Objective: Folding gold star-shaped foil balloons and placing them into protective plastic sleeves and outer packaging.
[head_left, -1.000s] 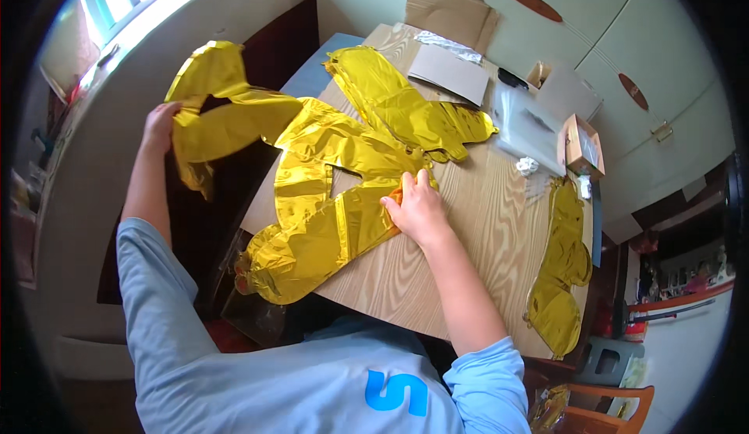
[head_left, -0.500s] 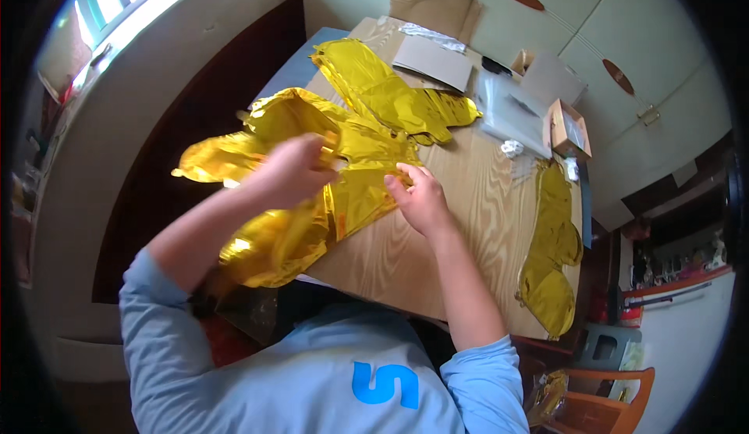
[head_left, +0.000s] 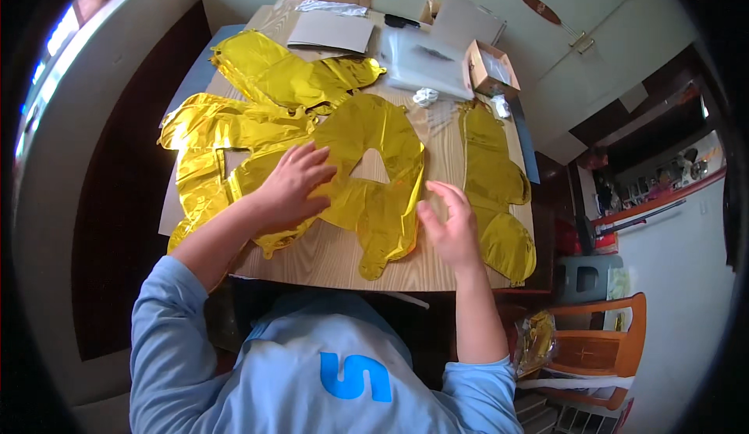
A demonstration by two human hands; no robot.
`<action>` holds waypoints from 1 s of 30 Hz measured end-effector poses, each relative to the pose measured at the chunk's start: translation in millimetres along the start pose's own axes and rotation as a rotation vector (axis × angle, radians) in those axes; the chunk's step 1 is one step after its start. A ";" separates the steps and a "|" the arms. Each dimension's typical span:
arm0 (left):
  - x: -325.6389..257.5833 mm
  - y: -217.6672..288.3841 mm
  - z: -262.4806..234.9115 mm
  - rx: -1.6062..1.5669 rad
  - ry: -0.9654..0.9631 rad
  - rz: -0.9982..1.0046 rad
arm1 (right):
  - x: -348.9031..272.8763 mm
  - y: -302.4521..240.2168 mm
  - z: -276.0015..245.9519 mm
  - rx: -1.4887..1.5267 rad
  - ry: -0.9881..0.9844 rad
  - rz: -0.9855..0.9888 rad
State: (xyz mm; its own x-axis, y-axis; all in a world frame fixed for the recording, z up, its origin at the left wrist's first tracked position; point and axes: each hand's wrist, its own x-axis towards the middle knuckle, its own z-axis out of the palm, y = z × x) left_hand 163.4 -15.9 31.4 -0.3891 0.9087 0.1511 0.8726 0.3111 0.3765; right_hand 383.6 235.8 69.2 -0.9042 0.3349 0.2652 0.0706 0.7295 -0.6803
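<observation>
Several flat gold foil balloons lie on a wooden table [head_left: 328, 258]. My left hand [head_left: 292, 186] rests flat with spread fingers on the gold balloon in the middle [head_left: 374, 161], which has a hole through it. Just right of that balloon's lower end, my right hand [head_left: 449, 223] hovers with its fingers apart and holds nothing. More gold balloons [head_left: 226, 129] overlap at the left and spill over the table's left edge. Another gold balloon [head_left: 495, 188] lies along the right edge.
At the far end of the table are a grey card sheet [head_left: 331, 32], clear plastic bags [head_left: 425, 55], a small open cardboard box [head_left: 491, 67] and a crumpled white scrap [head_left: 425, 96]. A wooden chair [head_left: 597, 348] stands at the lower right. Cupboard doors [head_left: 562, 12] line the far side.
My left hand came in from the far left and laid the balloon it held flat on the table. My right hand let go of the foil and opened.
</observation>
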 end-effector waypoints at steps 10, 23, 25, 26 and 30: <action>-59.9 18.3 0.4 0.230 -0.084 0.012 | -52.0 -17.6 5.9 -0.395 -0.346 -0.273; -51.5 35.0 -12.5 0.193 -0.074 0.021 | -94.6 -60.3 20.5 -0.284 0.238 -0.092; -39.2 31.0 -6.5 0.195 -0.026 0.053 | -89.4 -63.9 35.2 -0.461 0.049 -0.045; -33.5 29.7 -0.6 0.196 0.002 0.071 | -94.2 -51.2 42.3 -0.458 0.044 -0.032; -12.4 27.7 17.8 0.101 0.010 0.150 | -100.6 -20.8 44.3 -0.335 0.130 0.034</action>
State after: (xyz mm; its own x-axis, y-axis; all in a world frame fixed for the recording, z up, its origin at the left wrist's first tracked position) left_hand 197.7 -13.6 23.7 -0.2545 0.9444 0.2082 0.9463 0.1987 0.2551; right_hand 454.4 160.5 26.4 -0.8392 0.4194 0.3461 0.2529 0.8645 -0.4344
